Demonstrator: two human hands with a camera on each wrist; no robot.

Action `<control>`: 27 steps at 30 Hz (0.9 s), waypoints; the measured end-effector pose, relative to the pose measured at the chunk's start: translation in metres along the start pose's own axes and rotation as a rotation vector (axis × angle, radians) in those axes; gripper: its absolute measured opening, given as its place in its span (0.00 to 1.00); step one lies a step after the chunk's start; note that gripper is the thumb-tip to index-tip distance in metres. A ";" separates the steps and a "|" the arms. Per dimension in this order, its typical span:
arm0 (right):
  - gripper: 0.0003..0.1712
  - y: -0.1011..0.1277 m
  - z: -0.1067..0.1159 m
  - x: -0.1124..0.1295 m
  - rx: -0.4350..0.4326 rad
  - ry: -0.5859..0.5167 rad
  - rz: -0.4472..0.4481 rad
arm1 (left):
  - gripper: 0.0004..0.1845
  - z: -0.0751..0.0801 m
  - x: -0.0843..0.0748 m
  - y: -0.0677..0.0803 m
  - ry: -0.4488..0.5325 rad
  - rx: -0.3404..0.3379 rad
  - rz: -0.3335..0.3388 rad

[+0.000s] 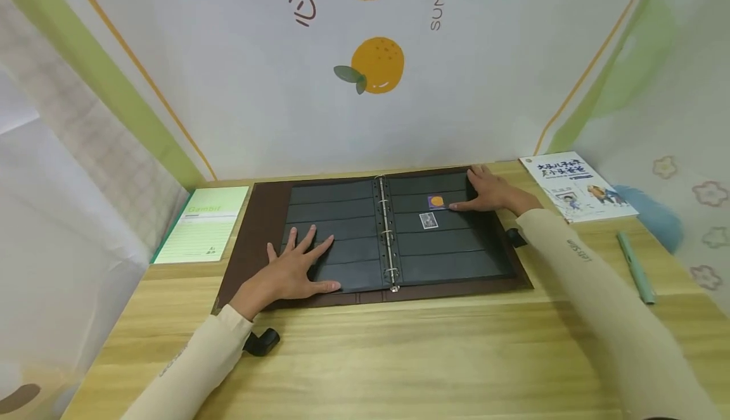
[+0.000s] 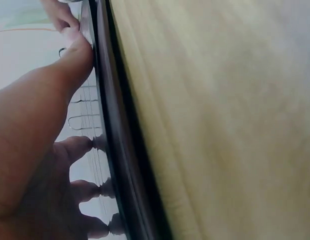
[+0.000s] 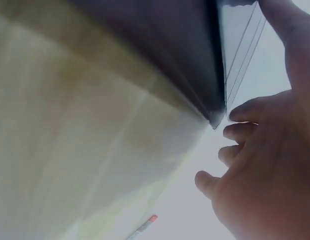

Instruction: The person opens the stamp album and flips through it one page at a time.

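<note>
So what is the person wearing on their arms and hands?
Both arms are in long, snug cream-beige sleeves reaching the wrists, each with small dark lettering along the forearm. The left hand and right hand are bare, with no gloves. A small black device sits at each wrist, the left wrist unit the plainer to see.

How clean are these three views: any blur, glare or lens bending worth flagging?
Head view: sharp, evenly lit, wide-angle bending at the edges, mild sheen on the album pages. Left wrist view: left hand fills the frame, soft; glossy page mirrors the fingers. Right wrist view: blurred, washed-out, right hand out of focus.
</note>
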State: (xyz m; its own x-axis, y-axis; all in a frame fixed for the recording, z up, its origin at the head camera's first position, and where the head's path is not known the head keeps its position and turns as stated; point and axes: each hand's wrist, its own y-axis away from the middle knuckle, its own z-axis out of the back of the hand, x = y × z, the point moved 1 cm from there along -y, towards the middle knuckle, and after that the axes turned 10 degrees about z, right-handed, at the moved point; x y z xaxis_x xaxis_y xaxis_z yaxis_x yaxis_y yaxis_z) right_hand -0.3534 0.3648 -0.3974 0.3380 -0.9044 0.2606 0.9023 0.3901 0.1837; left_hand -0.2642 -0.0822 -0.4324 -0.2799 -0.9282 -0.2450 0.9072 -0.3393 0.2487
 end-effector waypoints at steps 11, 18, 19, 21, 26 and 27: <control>0.57 -0.006 -0.008 0.004 -0.161 -0.135 -0.006 | 0.54 -0.001 0.003 -0.001 0.011 0.029 -0.010; 0.52 -0.005 -0.011 0.010 -0.285 -0.184 0.087 | 0.54 -0.003 0.003 0.000 -0.004 0.035 -0.004; 0.51 -0.004 -0.010 0.010 -0.289 -0.204 0.097 | 0.54 -0.003 0.003 0.000 -0.008 0.039 0.000; 0.49 0.001 -0.006 0.008 -0.278 -0.280 0.120 | 0.54 -0.003 0.003 0.000 -0.012 0.042 0.002; 0.49 0.021 0.011 0.000 -0.149 -0.571 0.061 | 0.54 -0.002 0.002 0.001 -0.005 0.033 -0.005; 0.50 0.025 0.014 -0.002 -0.117 -0.642 0.046 | 0.53 -0.002 0.002 0.001 -0.003 0.031 -0.005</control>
State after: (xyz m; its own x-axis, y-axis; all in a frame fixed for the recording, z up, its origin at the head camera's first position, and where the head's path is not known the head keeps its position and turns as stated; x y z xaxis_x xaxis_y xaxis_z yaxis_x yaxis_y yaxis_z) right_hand -0.3357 0.3786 -0.3802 0.1828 -0.5894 0.7869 0.9262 0.3718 0.0633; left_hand -0.2627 -0.0841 -0.4345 -0.2856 -0.9270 -0.2432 0.8956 -0.3485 0.2766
